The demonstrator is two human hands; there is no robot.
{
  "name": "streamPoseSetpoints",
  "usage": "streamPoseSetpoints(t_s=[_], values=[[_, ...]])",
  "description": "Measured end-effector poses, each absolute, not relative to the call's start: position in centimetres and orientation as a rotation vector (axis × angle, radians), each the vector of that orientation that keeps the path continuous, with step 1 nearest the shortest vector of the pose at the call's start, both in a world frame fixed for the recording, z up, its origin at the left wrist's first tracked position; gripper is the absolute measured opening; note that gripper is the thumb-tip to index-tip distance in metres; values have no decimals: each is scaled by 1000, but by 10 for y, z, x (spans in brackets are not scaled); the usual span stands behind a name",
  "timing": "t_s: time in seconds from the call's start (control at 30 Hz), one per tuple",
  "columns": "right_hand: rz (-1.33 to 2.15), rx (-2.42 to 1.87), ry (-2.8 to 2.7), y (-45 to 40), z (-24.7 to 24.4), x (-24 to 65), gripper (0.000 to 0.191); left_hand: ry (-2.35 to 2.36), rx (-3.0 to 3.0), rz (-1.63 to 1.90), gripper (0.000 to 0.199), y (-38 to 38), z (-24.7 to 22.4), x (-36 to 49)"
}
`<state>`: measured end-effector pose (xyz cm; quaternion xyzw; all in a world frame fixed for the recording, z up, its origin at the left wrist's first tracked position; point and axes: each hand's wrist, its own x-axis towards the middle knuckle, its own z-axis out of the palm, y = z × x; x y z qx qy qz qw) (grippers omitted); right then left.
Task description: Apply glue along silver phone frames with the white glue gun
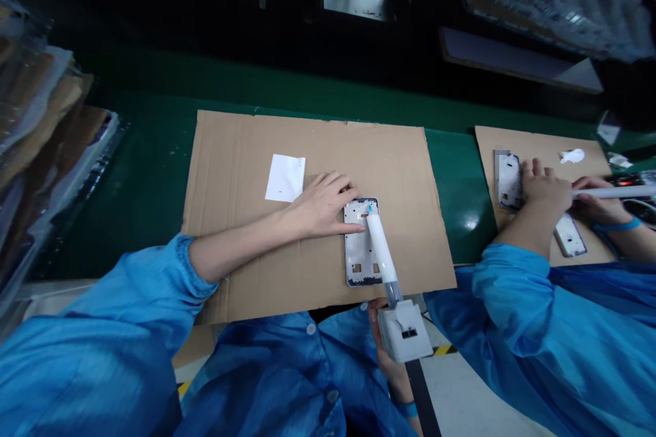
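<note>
Cardboard (246, 246) covers our green surface (154, 171), and on it lies a white phone frame (359, 252). Our left hand (322, 208) rests flat on the frame's top edge, fingers together, pinning it down. Our right hand (387, 355), mostly hidden, grips a white dispenser (394, 300) whose tip touches the frame. Beside it lies a white paper (285, 178). A co-worker's hands (546, 194) work on the right.

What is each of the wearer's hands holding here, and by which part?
The right hand grips the white dispenser at its boxy rear end, nozzle on the phone frame. The left hand lifts nothing; it presses on the frame's upper left edge.
</note>
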<state>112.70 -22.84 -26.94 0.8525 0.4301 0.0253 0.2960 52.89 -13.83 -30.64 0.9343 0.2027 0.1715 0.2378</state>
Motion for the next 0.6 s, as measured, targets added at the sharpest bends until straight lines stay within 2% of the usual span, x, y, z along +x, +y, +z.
streamPoseSetpoints(t_s=[0.6], values=[[58, 2260, 1130, -230, -271, 1126, 85, 548, 2576, 462, 61, -137, -305, 529]])
